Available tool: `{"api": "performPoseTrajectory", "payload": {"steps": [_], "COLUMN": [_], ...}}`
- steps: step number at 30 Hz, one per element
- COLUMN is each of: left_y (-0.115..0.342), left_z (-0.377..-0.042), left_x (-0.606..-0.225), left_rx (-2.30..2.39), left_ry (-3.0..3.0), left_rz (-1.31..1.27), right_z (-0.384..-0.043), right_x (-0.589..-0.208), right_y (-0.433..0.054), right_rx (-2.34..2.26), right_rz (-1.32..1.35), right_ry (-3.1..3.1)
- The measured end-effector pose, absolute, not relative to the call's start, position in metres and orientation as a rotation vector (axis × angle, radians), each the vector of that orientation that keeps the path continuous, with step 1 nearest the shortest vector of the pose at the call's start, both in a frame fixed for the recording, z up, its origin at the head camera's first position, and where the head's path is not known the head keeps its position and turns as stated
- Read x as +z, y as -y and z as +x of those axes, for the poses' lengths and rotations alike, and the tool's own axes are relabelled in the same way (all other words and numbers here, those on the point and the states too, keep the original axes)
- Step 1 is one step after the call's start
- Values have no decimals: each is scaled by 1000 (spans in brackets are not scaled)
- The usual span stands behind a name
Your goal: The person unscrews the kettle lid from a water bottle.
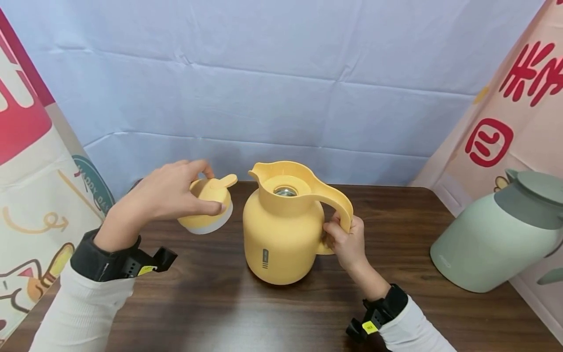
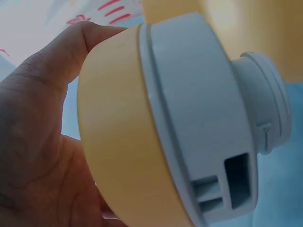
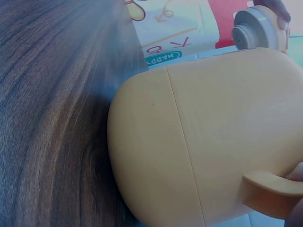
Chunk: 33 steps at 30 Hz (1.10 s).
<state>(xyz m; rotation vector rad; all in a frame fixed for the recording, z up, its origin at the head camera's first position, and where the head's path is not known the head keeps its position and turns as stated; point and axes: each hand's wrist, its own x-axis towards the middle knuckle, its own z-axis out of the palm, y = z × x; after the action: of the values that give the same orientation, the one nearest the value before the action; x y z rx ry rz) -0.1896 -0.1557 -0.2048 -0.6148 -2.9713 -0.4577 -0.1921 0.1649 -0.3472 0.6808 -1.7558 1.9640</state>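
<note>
Head view: yellow jug [image 1: 281, 234], mouth uncovered, upright at centre; brown bench [image 1: 396, 220], far edge close behind it. Right hand [image 1: 349, 242], fingers curled round the jug's handle [image 1: 332, 194]. Left hand [image 1: 171, 193], centre-left, fingers part-spread, gripping lid [image 1: 220, 194]; gap between lid and jug. Green jug [image 1: 488, 244], right edge, well apart, wood between.

Left wrist view: lid, centre, grey neck [image 2: 265, 106] rightward.

Right wrist view: yellow jug, lower right; lid, upper right, raised.

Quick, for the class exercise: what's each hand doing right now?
Left hand: holding the yellow lid.
Right hand: holding the handle of the yellow jug.
</note>
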Motion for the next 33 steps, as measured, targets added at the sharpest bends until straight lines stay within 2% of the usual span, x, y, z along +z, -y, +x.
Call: {"api": "performPoseTrajectory", "payload": {"steps": [25,33], "left_y": [169,166], "left_z": [-224,-229], "left_x": [-299,-315], "left_rx": [-620,-509], "left_ry": [3180,3238], "left_rz": [-807,-782], "right_z": [-193,-192], "right_x": [-347,-347], "right_y": [-166,-164], "right_rx": [1988,2004], "right_rz": [672,690], "right_ry": [1740,1720]}}
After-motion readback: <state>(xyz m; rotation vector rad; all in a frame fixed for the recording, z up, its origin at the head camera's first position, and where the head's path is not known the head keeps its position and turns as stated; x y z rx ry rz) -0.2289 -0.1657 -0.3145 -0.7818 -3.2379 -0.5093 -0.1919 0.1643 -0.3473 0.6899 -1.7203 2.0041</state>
